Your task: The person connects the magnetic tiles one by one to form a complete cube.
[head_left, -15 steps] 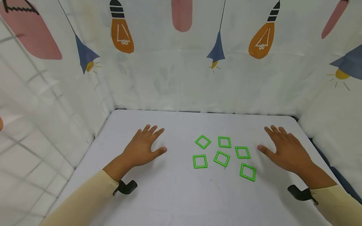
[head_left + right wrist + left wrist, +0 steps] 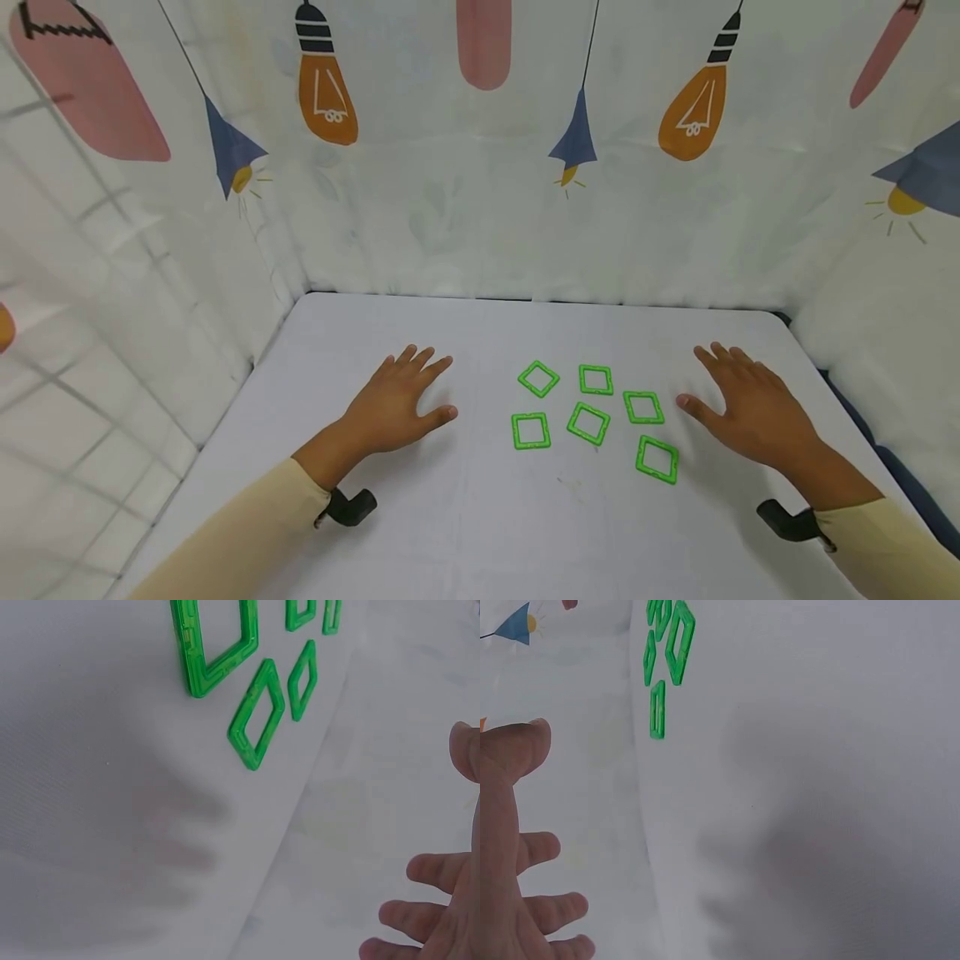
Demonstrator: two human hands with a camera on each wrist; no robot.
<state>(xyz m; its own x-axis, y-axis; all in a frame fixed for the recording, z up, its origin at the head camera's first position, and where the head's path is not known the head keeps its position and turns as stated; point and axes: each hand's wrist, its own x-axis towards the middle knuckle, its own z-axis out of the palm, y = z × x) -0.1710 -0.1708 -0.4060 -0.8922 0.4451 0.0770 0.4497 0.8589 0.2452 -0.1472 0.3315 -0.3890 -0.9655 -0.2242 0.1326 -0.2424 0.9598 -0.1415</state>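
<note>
Several green square frames, like magnetic building tiles, lie flat and apart on the white table (image 2: 465, 517). Nearest my left hand (image 2: 393, 408) are a tilted green square frame (image 2: 519, 379) and another green square frame (image 2: 517, 433) below it. My left hand hovers to their left, fingers spread, holding nothing. On the other side, my right hand (image 2: 757, 408) is held above the table with fingers extended and nothing in it. Close to its thumb lie a green square frame (image 2: 628, 408) and a lower green square frame (image 2: 642, 467). Both wrist views show shadows under the raised hands.
A white curtain (image 2: 450, 225) printed with lamps and bulbs hangs behind the table and along the sides. Each wrist carries a black camera mount, one at the left sleeve (image 2: 225, 533) and one at the right sleeve (image 2: 885, 542).
My left hand has moved slightly right and toward me. My right hand has shifted a little left and toward me. The green frames have kept their places on the table.
</note>
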